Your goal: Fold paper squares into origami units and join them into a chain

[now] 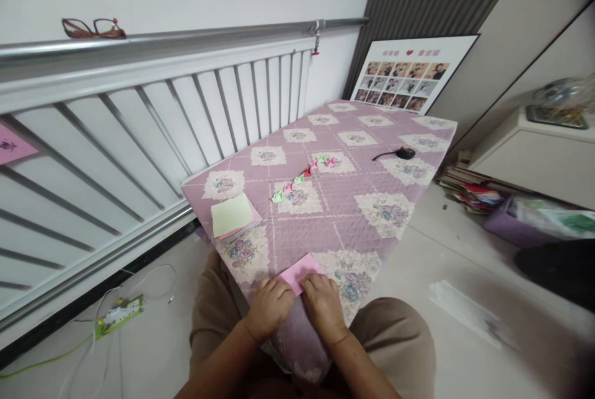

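A pink paper (pixel 301 271) lies at the near corner of the cloth-covered table, its lower edge between both hands. My left hand (pixel 272 306) is closed on its left side, fingers curled. On the right side, my right hand (pixel 322 301) presses the sheet with bent fingers, thumb hidden beneath. A stack of coloured paper sheets (pixel 233 217), pale yellow on top, sits at the table's left edge. Beyond it runs a row of small folded paper pieces (pixel 299 180) in green, pink and red.
The table (pixel 344 191) has a purple floral cloth. A black object with a strap (pixel 405 153) rests on its right part. White railing (pixel 223 108) borders the left, with glasses (pixel 95 28) above. A power strip (pixel 119 316) is on the floor. A photo board (pixel 409 74) stands behind.
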Demonstrator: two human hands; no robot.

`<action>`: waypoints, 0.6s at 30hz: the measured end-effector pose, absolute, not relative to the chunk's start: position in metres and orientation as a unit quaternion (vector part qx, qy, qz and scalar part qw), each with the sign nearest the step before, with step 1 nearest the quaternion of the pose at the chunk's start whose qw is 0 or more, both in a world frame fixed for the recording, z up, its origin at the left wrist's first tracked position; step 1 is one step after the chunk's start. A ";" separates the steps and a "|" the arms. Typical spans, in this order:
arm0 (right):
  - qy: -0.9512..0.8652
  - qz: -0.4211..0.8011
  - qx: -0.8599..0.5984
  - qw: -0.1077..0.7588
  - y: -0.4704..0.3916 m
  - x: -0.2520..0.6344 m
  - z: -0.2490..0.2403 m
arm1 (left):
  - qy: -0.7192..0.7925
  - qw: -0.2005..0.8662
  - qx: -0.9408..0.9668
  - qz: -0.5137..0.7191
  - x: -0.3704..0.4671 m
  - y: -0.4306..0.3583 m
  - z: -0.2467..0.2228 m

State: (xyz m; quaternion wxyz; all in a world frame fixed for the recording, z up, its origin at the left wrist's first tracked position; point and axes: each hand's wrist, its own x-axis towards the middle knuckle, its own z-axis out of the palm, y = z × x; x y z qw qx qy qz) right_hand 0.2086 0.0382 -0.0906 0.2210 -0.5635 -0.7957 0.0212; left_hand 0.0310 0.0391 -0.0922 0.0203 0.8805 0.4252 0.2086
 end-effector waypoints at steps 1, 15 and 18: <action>-0.795 0.022 -0.565 0.220 0.038 0.209 -0.091 | 0.422 0.029 0.879 0.222 0.031 0.037 -0.093; -0.818 0.057 -0.484 0.304 0.038 0.213 -0.100 | 0.484 0.093 0.858 0.144 0.018 0.044 -0.081; -0.815 0.072 -0.471 0.330 0.033 0.218 -0.101 | 0.448 0.092 0.871 0.179 0.026 0.034 -0.085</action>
